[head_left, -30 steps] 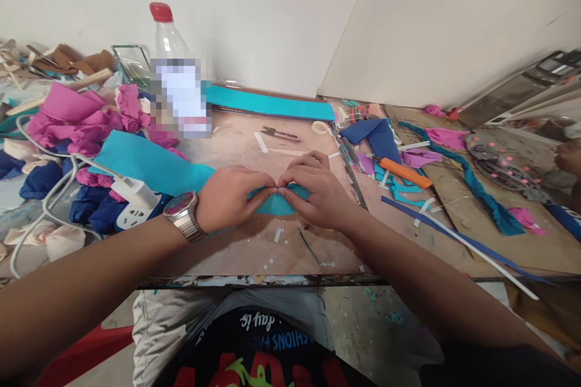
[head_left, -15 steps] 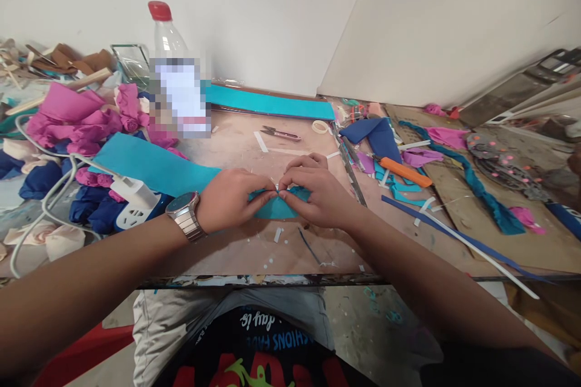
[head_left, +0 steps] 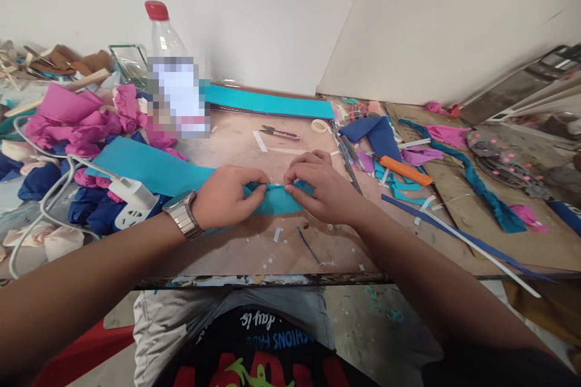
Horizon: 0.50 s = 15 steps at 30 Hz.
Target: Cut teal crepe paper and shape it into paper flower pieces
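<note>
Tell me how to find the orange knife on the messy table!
Start at the work table and find the right hand pinching the teal strip. Look past that hand, farther right, near the folded dark blue cloth. The orange knife lies on teal scraps, the only bright orange thing there.

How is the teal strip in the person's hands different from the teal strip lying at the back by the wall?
The teal strip in the hands is pinched and folded between the left hand and right hand; the back teal strip lies flat and untouched. The held one runs off leftward; the back one lies along the wall. Both are the same teal.
</note>
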### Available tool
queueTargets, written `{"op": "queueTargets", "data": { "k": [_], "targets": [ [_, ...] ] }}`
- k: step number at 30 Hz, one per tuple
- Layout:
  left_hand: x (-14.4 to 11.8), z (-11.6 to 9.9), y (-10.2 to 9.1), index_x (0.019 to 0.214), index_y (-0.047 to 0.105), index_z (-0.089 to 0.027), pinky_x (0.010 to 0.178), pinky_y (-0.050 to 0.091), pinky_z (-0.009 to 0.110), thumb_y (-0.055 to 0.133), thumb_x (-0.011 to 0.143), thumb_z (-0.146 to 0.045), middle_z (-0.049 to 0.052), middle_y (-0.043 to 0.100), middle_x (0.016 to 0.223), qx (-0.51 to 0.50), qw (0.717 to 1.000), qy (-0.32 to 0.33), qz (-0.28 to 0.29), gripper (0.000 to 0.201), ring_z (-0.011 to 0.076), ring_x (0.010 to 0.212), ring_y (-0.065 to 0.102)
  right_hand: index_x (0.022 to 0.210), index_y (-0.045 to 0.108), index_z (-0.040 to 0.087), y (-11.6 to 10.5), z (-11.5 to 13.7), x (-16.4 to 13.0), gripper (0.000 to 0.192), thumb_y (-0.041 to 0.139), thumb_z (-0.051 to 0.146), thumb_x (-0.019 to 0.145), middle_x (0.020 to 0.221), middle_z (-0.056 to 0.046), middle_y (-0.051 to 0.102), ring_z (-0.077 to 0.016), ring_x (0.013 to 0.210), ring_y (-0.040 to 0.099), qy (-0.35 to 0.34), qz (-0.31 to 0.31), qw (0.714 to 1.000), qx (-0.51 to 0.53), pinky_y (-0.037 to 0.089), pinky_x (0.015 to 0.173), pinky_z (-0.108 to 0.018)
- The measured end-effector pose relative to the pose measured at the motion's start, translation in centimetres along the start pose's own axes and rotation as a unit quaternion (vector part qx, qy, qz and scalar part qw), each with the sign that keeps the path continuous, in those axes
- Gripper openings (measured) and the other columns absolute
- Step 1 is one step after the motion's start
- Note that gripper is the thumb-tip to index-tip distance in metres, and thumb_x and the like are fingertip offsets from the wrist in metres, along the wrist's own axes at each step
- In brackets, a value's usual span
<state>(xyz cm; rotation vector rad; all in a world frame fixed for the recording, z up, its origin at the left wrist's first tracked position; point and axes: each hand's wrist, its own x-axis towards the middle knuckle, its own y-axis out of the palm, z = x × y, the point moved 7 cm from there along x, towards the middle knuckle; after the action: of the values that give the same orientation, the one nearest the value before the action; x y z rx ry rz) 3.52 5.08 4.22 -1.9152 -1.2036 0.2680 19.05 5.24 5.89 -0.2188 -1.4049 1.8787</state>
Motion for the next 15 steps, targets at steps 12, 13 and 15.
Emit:
{"op": "queueTargets", "data": {
  "k": [12,13,15],
  "targets": [
    [-0.07,-0.03,0.43,0.094,0.078,-0.022,0.071,0.046,0.03,0.057,0.091,-0.027,0.0,0.08,0.09,0.001,1.0,0.002,0.013,0.022,0.0191,0.077,0.071,0.092,0.071,0.022,0.16,0.19,0.06,0.013,0.065,0.033,0.091,0.091,-0.005,0.073,-0.0256,0.101,0.062,0.003,-0.005,1.0,0.018,0.03,0.102,-0.047],
    [-0.08,-0.06,0.48,0.094,0.078,-0.022,0.072,0.046,0.03,0.057,0.091,-0.027,0.0,0.08,0.09,-0.003,1.0,0.002,0.016,0.021,0.0192,0.077,0.071,0.091,0.072,0.022,0.22,0.23,0.1,0.012,0.065,0.032,0.091,0.089,-0.004,0.073,-0.0247,0.099,0.063,-0.001,-0.01,1.0,0.015,0.03,0.101,-0.047],
    [-0.11,-0.07,0.57,0.095,0.078,-0.022,0.072,0.047,0.03,0.058,0.092,-0.029,0.0,0.08,0.092,-0.008,1.0,0.0,0.023,0.021,0.0197,0.08,0.072,0.087,0.073,0.021,0.35,0.31,0.16,0.011,0.065,0.027,0.091,0.084,-0.003,0.073,-0.0231,0.095,0.064,-0.007,-0.019,1.0,0.013,0.032,0.099,-0.045]
  ]
}}
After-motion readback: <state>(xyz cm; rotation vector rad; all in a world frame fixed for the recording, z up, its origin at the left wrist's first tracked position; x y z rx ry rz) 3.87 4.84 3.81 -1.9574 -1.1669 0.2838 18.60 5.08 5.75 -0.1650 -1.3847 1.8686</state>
